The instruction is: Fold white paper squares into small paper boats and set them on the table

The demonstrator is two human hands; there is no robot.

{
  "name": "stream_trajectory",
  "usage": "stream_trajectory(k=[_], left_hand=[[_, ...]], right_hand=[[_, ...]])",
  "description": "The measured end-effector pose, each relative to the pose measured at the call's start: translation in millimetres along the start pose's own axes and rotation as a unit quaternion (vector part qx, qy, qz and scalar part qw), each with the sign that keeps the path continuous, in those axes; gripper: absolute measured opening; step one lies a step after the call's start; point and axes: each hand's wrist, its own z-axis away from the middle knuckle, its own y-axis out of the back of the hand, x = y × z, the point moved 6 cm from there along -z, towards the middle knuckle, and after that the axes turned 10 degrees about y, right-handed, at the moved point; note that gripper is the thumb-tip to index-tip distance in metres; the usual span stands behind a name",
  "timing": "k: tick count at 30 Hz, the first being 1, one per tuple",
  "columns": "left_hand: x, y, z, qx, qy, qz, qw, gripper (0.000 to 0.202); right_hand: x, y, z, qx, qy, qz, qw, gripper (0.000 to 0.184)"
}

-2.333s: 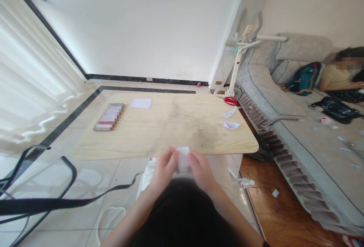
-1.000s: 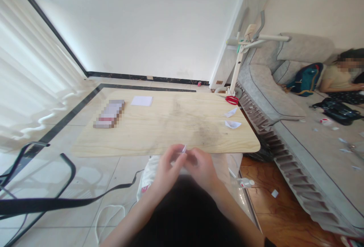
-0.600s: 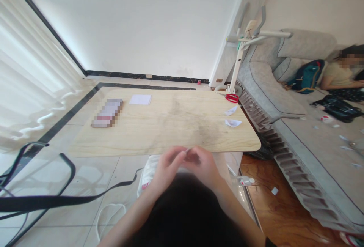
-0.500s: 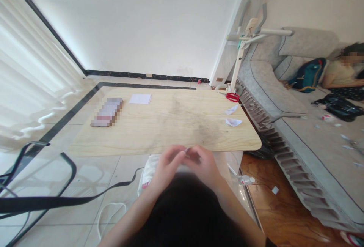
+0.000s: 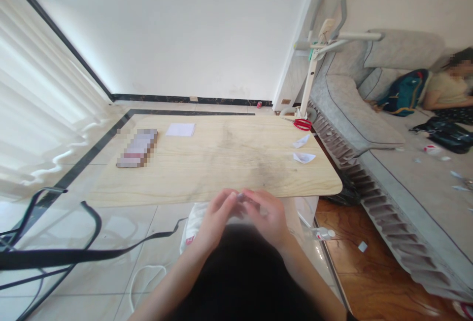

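Observation:
Both hands meet just at the near edge of the pale wooden table [image 5: 177,178]. Between the fingertips is a small piece of folded paper [image 5: 240,196], whitish and mostly covered by the fingers. My left hand [image 5: 220,212] pinches it from the left, and my right hand [image 5: 266,212] pinches it from the right. Two folded white paper shapes, a far one [image 5: 301,141] and a nearer one [image 5: 304,158], rest at the table's right end. A stack of white paper [image 5: 180,129] lies at the back left. Red-handled scissors [image 5: 303,124] lie at the far right corner.
A blurred-out flat object [image 5: 137,148] lies on the table's left. To the right stands a grey sofa [image 5: 373,163] with a backpack [image 5: 406,92], a black bag [image 5: 453,136] and a seated person [image 5: 447,89]. A bottle [image 5: 324,233] lies right of my legs; black metal tubing [image 5: 92,217] is at left.
My fingers have shifted around the small paper, with the right fingers spreading a little. The view has moved slightly; the things on the table stay in place.

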Motion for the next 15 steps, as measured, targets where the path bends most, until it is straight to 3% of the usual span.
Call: stream_trajectory(k=[6,11,15], left_hand=[[-7,-1.7,-5,0.017,0.039,0.048,0.998,0.03],[9,-1.4,0,0.073,-0.003,-0.073,0.995,0.027],[13,-0.4,2,0.089,-0.003,-0.138,0.986,0.037]], right_hand=[[2,1,4,-0.001,-0.01,0.021,1.0,0.03],[14,-4,8,0.035,-0.117,-0.082,0.989,0.026],[21,-7,11,0.066,-0.177,-0.107,0.976,0.015]])
